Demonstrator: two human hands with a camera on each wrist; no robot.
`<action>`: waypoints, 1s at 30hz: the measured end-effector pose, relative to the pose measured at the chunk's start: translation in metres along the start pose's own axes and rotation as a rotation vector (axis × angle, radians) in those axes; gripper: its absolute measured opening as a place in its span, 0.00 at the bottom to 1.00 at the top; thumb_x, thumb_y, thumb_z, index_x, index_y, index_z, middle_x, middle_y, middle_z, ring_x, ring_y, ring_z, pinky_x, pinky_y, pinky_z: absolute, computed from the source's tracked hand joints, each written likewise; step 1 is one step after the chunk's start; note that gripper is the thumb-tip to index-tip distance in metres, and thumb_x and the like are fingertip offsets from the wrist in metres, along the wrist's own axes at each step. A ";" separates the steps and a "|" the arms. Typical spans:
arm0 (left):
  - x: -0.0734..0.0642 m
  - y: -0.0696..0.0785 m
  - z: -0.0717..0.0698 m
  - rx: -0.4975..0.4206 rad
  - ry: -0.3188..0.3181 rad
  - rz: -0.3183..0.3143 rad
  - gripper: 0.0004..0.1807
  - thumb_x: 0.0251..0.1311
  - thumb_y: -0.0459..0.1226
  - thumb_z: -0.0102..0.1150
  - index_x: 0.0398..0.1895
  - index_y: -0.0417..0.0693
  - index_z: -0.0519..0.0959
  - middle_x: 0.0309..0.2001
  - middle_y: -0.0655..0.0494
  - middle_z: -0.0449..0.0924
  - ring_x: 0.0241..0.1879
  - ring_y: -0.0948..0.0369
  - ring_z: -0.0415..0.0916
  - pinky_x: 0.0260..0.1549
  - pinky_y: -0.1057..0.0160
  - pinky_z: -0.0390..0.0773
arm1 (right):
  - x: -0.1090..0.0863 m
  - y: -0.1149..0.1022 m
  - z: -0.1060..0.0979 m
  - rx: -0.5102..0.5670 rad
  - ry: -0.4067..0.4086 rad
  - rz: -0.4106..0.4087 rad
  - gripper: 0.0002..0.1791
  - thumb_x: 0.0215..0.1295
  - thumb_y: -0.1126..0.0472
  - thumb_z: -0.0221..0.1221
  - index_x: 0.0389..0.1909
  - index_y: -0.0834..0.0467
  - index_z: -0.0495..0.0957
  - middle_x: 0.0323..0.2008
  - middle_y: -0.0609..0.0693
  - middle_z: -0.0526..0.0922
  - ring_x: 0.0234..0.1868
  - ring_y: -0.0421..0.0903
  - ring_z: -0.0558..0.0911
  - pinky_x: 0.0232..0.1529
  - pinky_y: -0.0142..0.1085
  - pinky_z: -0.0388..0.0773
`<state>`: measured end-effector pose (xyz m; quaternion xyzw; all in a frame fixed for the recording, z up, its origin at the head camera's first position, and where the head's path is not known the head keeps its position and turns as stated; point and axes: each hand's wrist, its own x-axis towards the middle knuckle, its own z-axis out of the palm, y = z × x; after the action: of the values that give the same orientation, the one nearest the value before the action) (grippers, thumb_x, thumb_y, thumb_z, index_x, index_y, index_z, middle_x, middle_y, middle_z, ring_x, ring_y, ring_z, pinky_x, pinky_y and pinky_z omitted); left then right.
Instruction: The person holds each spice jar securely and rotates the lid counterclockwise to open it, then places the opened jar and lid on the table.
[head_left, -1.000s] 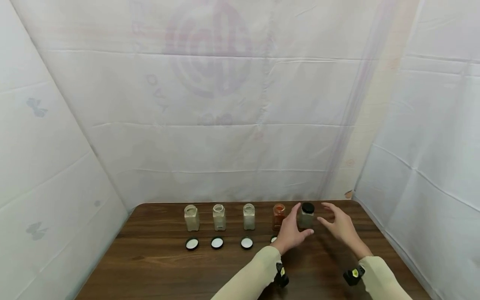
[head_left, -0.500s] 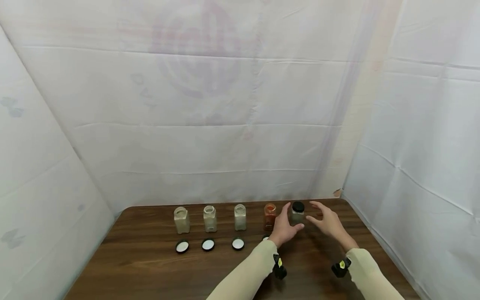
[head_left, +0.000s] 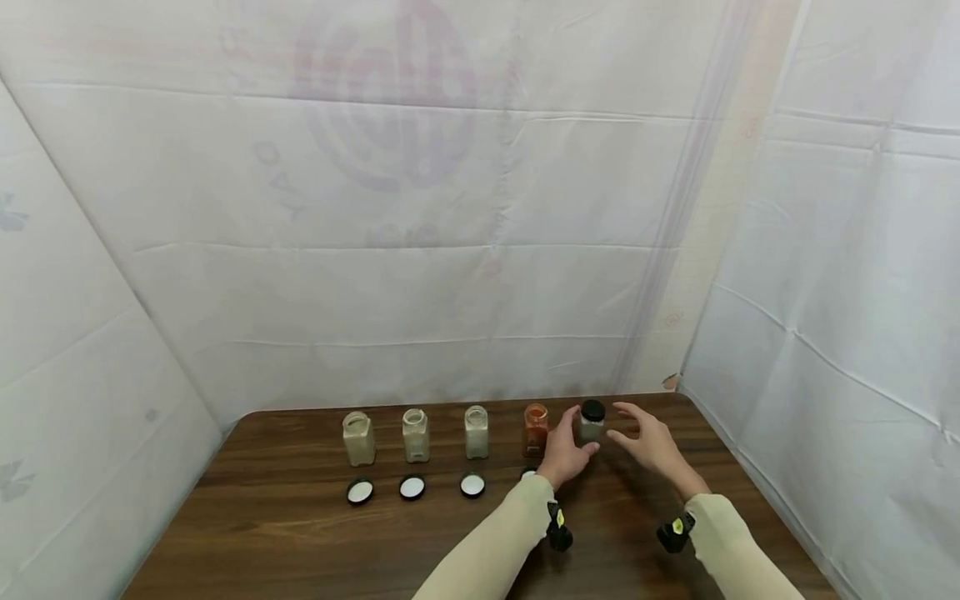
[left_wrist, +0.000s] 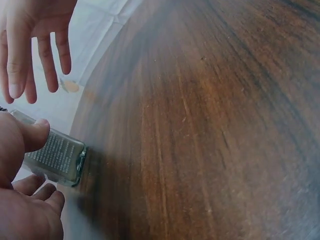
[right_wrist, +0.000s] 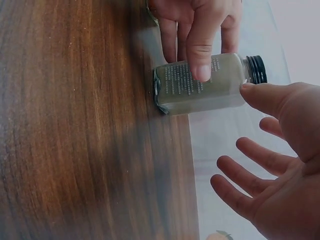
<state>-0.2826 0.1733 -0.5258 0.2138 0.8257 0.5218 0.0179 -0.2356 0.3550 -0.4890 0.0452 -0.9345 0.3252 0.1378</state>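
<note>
A square glass spice jar (head_left: 591,426) with a black lid and greyish-green contents stands at the right end of a row. My left hand (head_left: 565,454) holds it by the body, thumb across the printed face and fingers behind, as the right wrist view shows. To the jar's right is my right hand (head_left: 654,443), its fingers spread and curved. In the right wrist view its thumb tip overlaps the neck just below the black lid (right_wrist: 256,69). Close on the left of my left hand stands an open jar of red-orange spice (head_left: 535,433).
Three more open jars with pale contents, including one jar (head_left: 359,440) at the far left, continue the row. Black lids with white undersides, such as one lid (head_left: 472,485), lie before them; another is partly hidden by my left wrist. White sheeting (head_left: 390,292) encloses the wooden table (head_left: 300,542).
The head view has shifted, sliding the scene leftward. My left hand has drawn in around the lidded jar, and my right hand has come slightly closer to it.
</note>
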 end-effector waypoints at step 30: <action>-0.007 -0.003 0.008 0.010 0.105 -0.011 0.23 0.66 0.30 0.66 0.63 0.41 0.74 0.59 0.42 0.80 0.60 0.48 0.77 0.59 0.47 0.77 | 0.016 -0.021 0.019 0.122 0.038 0.057 0.28 0.68 0.56 0.68 0.64 0.64 0.76 0.57 0.67 0.80 0.54 0.65 0.84 0.51 0.55 0.83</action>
<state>-0.2753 0.1770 -0.5334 0.1814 0.8292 0.5282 -0.0236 -0.2511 0.3267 -0.4860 0.0209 -0.9110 0.3861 0.1432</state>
